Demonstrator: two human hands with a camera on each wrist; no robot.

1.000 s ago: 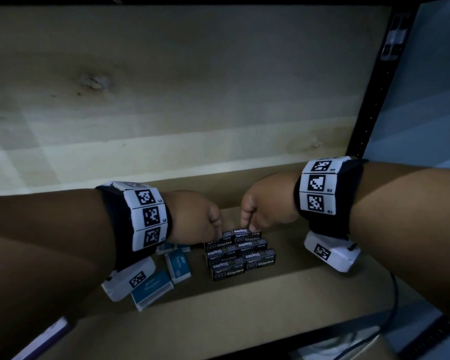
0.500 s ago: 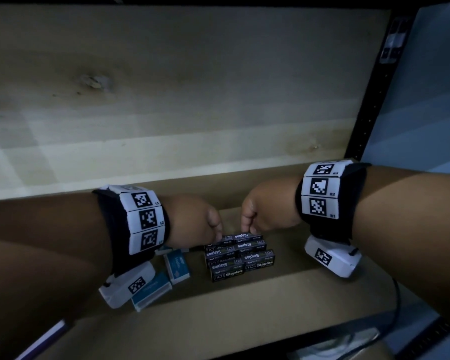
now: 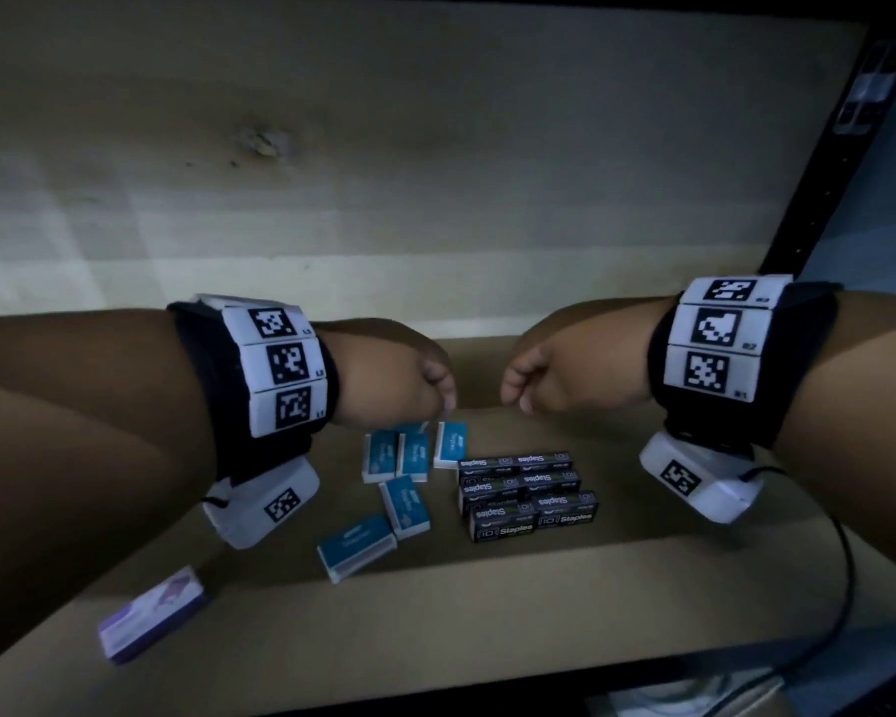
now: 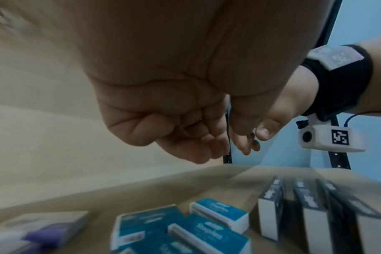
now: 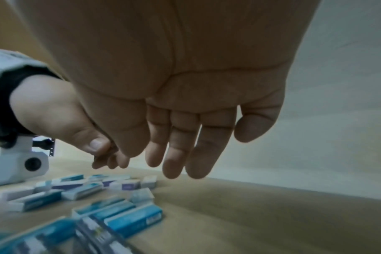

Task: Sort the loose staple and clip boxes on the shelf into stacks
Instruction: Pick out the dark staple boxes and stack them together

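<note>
Black staple boxes (image 3: 528, 494) sit packed together in a neat block on the shelf board (image 3: 539, 602). Left of them lie several loose blue boxes (image 3: 397, 458), one tilted (image 3: 405, 505) and one nearer the front (image 3: 355, 545). A purple box (image 3: 151, 618) lies alone at the front left. My left hand (image 3: 443, 401) hovers above the blue boxes, its fingers loosely curled and empty (image 4: 196, 149). My right hand (image 3: 516, 395) hangs above the back of the black block, its fingers relaxed and holding nothing (image 5: 163, 161).
The shelf's pale back wall (image 3: 435, 199) stands close behind both hands. A black upright post (image 3: 818, 188) bounds the right side. A black cable (image 3: 844, 577) trails from my right wrist over the front edge. Bare board lies right of the black block.
Both hands have lifted off the top of the black staple block and drawn apart. The blue boxes that my left hand hid now show.
</note>
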